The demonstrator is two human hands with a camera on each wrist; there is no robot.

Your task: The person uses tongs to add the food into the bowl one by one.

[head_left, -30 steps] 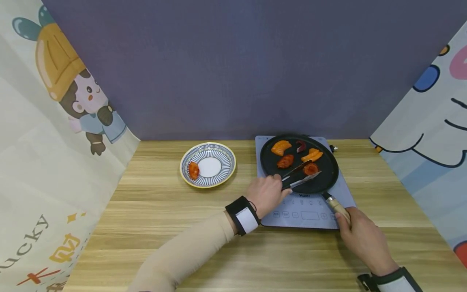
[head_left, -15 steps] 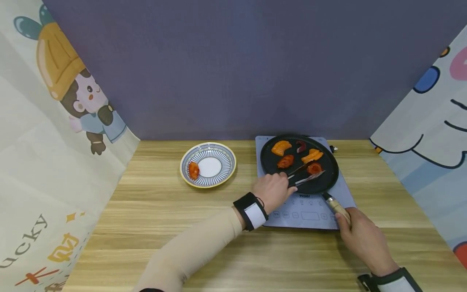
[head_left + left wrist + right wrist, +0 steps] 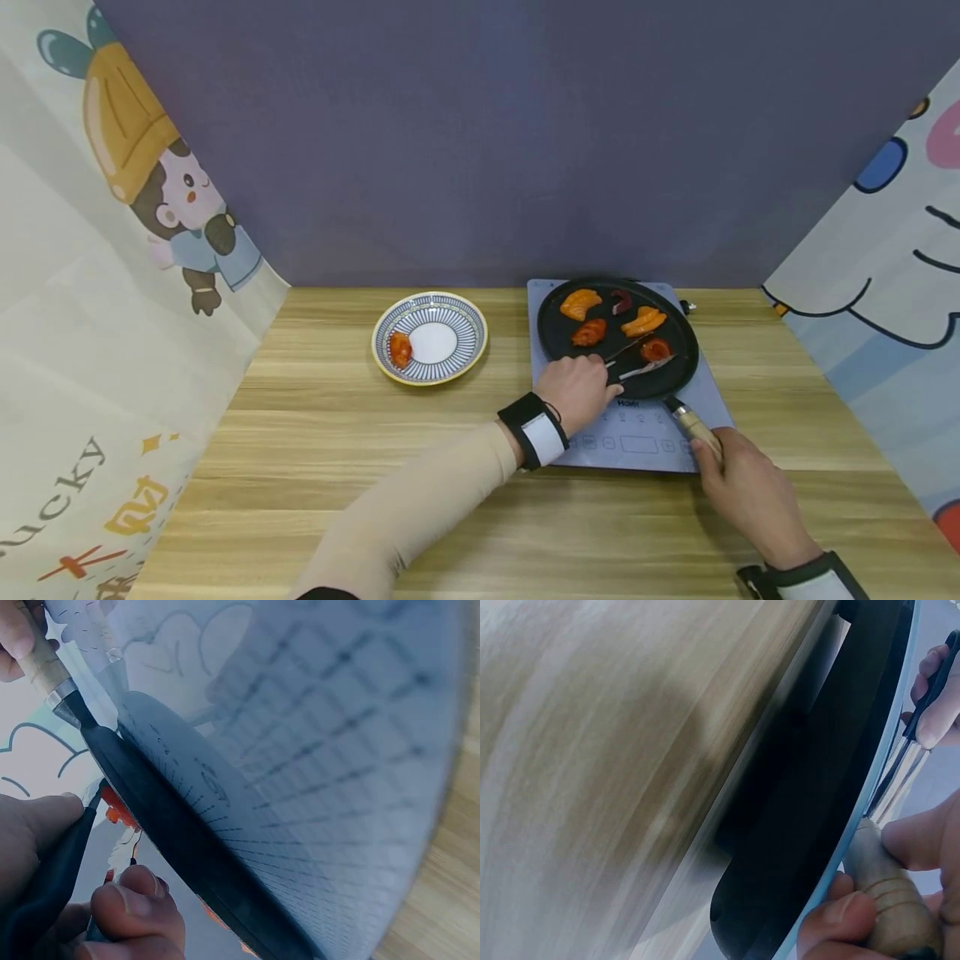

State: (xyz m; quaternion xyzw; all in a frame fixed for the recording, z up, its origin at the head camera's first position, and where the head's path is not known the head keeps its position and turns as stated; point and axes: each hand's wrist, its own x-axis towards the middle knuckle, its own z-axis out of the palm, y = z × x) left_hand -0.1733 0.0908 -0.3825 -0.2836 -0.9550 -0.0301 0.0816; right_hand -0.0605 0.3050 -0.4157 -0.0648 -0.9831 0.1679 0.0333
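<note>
Our left hand (image 3: pixel 573 392) grips the tongs (image 3: pixel 647 368); they and the red piece (image 3: pixel 656 348) have shifted toward the pan (image 3: pixel 553 329)'s right rim. Our right hand (image 3: pixel 753 493) still clasps its wooden handle (image 3: pixel 696 425).

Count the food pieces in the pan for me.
5: orange piece, back left; dark piece, back middle; second orange piece (perhaps two overlapping), right; reddish piece, middle left; round red piece, between the tongs. Some may be hidden.

In the head view, the left hand (image 3: pixel 573 390) hides the rear of the black-handled metal tongs (image 3: pixel 647 367); toward four o'clock, the right hand (image 3: pixel 753 493) covers the end of the pale wooden pan handle (image 3: pixel 693 425). At seven o'clock, the edge cuts off the beige fabric sleeve (image 3: pixel 442 487).
</note>
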